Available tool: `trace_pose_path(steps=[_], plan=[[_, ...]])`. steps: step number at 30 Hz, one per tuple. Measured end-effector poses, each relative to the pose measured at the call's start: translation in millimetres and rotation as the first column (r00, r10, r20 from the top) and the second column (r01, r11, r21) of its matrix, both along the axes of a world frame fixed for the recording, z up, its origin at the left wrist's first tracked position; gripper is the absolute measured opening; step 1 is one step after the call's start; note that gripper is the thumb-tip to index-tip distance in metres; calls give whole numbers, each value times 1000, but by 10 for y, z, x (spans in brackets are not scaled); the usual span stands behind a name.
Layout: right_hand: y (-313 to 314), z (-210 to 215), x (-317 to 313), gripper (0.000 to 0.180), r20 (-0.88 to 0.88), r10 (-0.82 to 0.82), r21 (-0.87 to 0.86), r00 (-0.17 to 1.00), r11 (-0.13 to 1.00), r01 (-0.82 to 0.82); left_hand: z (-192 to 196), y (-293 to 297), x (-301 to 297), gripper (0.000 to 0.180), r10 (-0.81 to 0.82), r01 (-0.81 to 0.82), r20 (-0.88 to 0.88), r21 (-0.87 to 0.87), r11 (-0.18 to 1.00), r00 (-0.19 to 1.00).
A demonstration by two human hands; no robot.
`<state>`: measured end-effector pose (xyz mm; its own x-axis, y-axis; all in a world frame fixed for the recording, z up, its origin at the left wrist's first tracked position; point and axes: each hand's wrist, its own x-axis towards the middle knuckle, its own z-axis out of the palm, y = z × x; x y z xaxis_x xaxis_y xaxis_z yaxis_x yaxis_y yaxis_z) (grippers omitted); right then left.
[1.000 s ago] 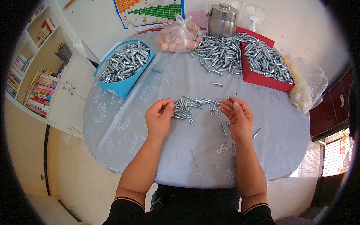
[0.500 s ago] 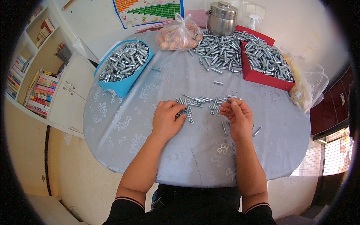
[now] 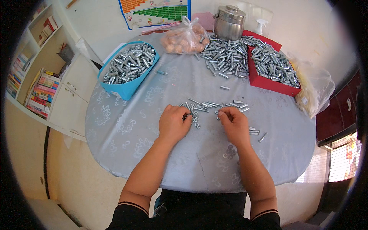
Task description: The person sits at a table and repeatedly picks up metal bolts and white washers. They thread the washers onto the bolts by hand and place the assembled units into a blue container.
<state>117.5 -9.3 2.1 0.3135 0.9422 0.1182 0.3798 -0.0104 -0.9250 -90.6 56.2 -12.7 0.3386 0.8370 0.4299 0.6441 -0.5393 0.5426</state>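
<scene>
Head camera, looking down on the table

One wide fisheye view from the person's head faces steeply down at the round table [image 3: 126, 138], close enough that both forearms enter from the lower edge; shelves curve along the upper left rim

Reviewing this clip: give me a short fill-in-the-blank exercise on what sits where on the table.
1. Both hands, left hand and right hand, rest at a small row of loose metal parts on the ____ tablecloth.
2. The tray at the person's left is ____.
3. The metal canister stands beside a ____ tray.
4. The clear bag at the far edge is ____ at its top.

Missing words: grey; blue; red; knotted
</scene>
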Motion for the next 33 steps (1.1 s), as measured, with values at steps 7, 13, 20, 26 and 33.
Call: trace_pose_path(steps=[7, 13, 20, 26, 33], plan=[[285, -37, -125, 15, 579, 4, 114, 815, 990, -86, 87, -35, -38, 6, 108, -119, 213, 40, 992, 971], [401, -75, -212, 17, 633, -12, 33, 774, 999, -12, -17, -6, -105, 10, 130, -107, 310, -92, 990, 942], [449, -114, -188, 14, 611, 6, 1, 792, 1000, -9, -65, -33, 21, 14, 160, -16, 443, -311, 950, 882], [471, -126, -167, 13, 670, 8, -20, 742, 1000, 7, 2, -73, 34, 14, 195, 68, 583, -398, 915, 789], [386, -178, -103, 11, 767, 95, -69, 634, 995, -65, 15, -67, 26, 14, 191, 84, 613, -391, 916, 767]])
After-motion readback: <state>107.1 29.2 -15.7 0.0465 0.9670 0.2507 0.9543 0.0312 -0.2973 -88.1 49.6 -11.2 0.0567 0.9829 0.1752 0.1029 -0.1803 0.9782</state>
